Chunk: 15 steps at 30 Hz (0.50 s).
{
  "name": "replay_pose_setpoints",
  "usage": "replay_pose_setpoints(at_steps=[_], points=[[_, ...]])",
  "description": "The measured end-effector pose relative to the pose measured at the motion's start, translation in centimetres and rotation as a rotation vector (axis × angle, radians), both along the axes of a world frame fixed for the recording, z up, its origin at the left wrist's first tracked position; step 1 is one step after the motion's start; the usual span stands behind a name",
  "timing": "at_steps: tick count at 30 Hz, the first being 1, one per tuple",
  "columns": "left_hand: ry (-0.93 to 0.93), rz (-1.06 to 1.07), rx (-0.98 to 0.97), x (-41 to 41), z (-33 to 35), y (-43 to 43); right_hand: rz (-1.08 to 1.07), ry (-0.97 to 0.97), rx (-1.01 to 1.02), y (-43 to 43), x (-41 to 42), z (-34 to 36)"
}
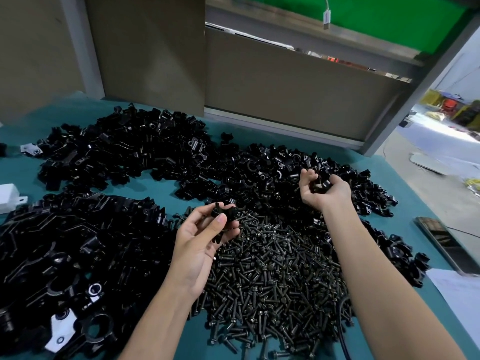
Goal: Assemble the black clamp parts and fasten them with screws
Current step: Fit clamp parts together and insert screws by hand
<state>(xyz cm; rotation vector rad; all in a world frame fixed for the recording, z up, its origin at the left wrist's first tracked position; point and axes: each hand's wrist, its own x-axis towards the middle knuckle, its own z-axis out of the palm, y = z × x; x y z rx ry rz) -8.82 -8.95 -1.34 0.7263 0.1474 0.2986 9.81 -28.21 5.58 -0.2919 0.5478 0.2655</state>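
- Two bare hands of yours hover above a teal table [153,181] heaped with black hardware.
- Your left hand [202,237] is palm up over the near-left edge of the screw pile. It pinches a black clamp part [224,216] between the thumb and the curled fingers, and the thumb tip lies on the part's face.
- Your right hand [323,189] is farther out and to the right, palm up. Its fingers curl round some small clamp pieces [320,182]; how many it holds cannot be told.
- The screws [272,276] lie in a broad loose pile between your forearms. They are dark bolts, heads pointing every way.
- Beyond the screws, under your right hand, sits a heap of small half-round clamp caps [272,167].
- At the far left is a second heap, of clamp bodies [124,149].
- Beside your left forearm spreads a third heap of larger brackets [65,242], some with ring-shaped ends that catch white glare.
- A smaller cluster of black clamp parts [400,258] lies just right of your right forearm.
- A dark, glossy flat device [441,245] lies near the table's right edge, with a white sheet [452,289] just beside its near end.
- A white box [7,193] sits at the left edge.
- A black cable [344,331] runs along the near right side of the screw pile.
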Motion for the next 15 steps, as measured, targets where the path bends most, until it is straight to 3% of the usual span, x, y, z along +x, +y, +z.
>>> replay_pose_setpoints(at_steps=[3, 5, 10, 12, 15], points=[[-0.001, -0.008, -0.007, 0.0, 0.1, 0.1, 0.089, 0.001, -0.191, 0.8, 0.5, -0.2], [0.003, -0.011, -0.010, 0.0, 0.1, 0.1, 0.177, -0.072, -0.421, 1.6, 0.7, -0.3], [0.003, -0.008, -0.020, 0.0, 0.1, 0.1, 0.269, -0.513, -1.644, 4.9, 0.5, -1.2], [0.004, -0.005, -0.024, 0.0, 0.1, 0.2, 0.359, -0.665, -1.931, 6.0, 0.5, -1.6], [0.007, -0.003, -0.033, 0.0, 0.0, 0.2, 0.453, -0.868, -2.169, 7.2, 0.2, -2.1]])
